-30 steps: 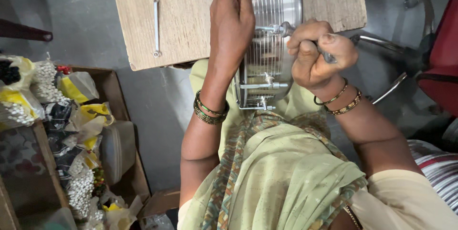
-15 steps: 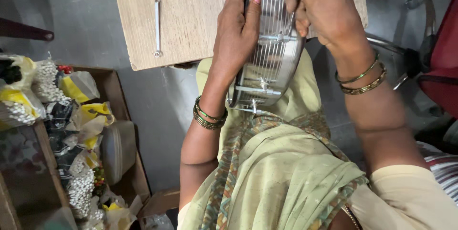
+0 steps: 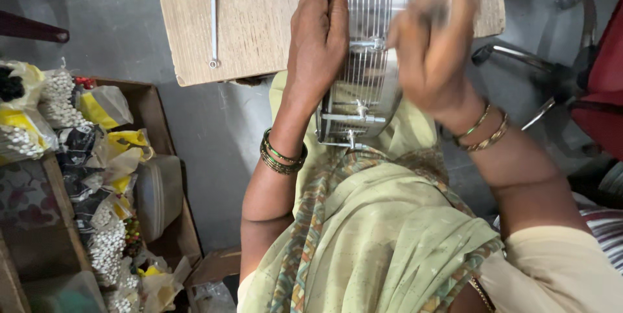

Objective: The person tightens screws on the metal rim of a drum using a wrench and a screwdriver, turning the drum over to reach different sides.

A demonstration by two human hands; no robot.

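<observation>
A: Steel wire grille (image 3: 370,53), rounded frame, lies half on the wooden bench (image 3: 259,21), its near end overhanging the edge toward the lap. Long axis runs 12 to 6 o'clock.

B: Left hand (image 3: 318,47)?

A: Laid flat along the grille's 9 o'clock edge, fingers (image 3: 337,11) stretched toward 12, thumb pressed on the bars. It steadies the frame; nothing else is in that hand.

B: Right hand (image 3: 431,50)?

A: Blurred. It sits over the grille's 3 o'clock edge, fingers curled. Cannot tell whether they close on a small tool or on the rim itself.

B: Which hand is nearer the work?

A: Both touch or overlap the grille; the left has the fuller contact. The small bracket (image 3: 359,110) and bolts near the 6 o'clock end lie below both hands, nearer the left.

B: Anything else?

A: Spanner (image 3: 213,25) on the bench at 9 o'clock, well apart from the hands. Bags of white beads (image 3: 58,96) on the floor at far left.
</observation>
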